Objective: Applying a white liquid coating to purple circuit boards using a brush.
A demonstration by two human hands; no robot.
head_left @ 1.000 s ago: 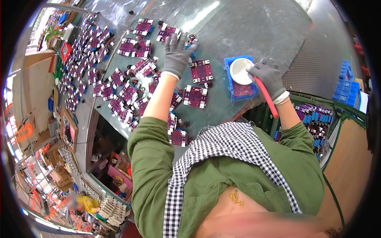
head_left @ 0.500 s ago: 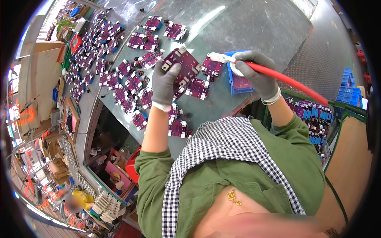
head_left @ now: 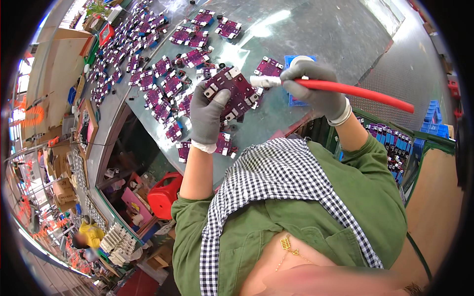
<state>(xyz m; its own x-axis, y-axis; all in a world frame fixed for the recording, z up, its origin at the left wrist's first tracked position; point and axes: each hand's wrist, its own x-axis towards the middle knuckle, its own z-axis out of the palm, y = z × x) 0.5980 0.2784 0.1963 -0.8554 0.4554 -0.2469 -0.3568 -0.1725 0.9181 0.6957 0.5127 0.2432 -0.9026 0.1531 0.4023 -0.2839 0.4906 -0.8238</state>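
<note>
In my gloved left hand (head_left: pixel 206 116) is a purple circuit board (head_left: pixel 236 89) with white connectors, tilted, the thumb pressed on its face. Gripped in my gloved right hand (head_left: pixel 321 91) is a brush (head_left: pixel 365 92) with a thick red handle. Its white-coated tip points left and lies close to the board's right edge; whether it touches cannot be told. Behind the right hand, a round white tub (head_left: pixel 302 60) stands in a blue plastic tray (head_left: pixel 288 61), both partly hidden. One more purple board (head_left: pixel 268 67) lies on the table just beyond the brush tip.
Many similar boards (head_left: pixel 173 84) are scattered across the grey-green table (head_left: pixel 316 29), with a dense heap (head_left: pixel 128 42) at far left. A rack of boards (head_left: pixel 392 143) stands at right, near blue bins (head_left: pixel 433 118). A red stool (head_left: pixel 163 195) is below the table at left.
The brush has swung to a flatter angle, its tip moving from over a table board to beside the held board. My right hand has shifted slightly; the whole view has also moved.
</note>
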